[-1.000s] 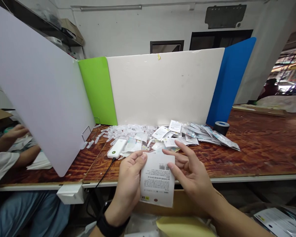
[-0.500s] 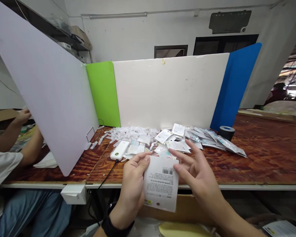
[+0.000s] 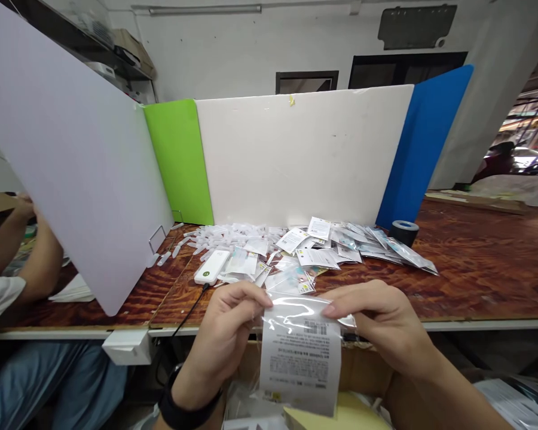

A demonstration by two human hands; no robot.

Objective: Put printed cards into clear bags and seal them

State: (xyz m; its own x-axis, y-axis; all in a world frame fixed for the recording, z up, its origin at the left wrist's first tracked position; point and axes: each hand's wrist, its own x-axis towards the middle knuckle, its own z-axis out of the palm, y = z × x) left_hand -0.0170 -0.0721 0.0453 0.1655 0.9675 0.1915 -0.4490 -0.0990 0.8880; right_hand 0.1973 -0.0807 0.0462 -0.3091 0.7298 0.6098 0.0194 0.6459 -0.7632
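Between my two hands is a clear plastic bag [image 3: 300, 370] with a white printed card in it, its text and barcode turned toward me. My left hand [image 3: 228, 331] pinches the top left corner, thumb against fingers; a black band is on that wrist. On the top right corner my right hand [image 3: 383, 319] pinches the film the same way. Just beyond, on the wooden table [image 3: 470, 275], lie loose bagged cards [image 3: 318, 258] and a pile of small translucent white plastic pieces [image 3: 233, 235].
A white power bank [image 3: 212, 267] with a black cable lies left of the bags. Black tape [image 3: 403, 233] stands at right. White [image 3: 305, 155], green [image 3: 179, 161] and blue [image 3: 424, 143] panels surround the work area. Below the edge is a cardboard box [image 3: 363, 373]. Another person's arm [image 3: 45, 251] shows at left.
My right hand, earlier spread beside the card, now pinches the top right corner. The bag's clear top is stretched between both hands and has come a little lower and closer.
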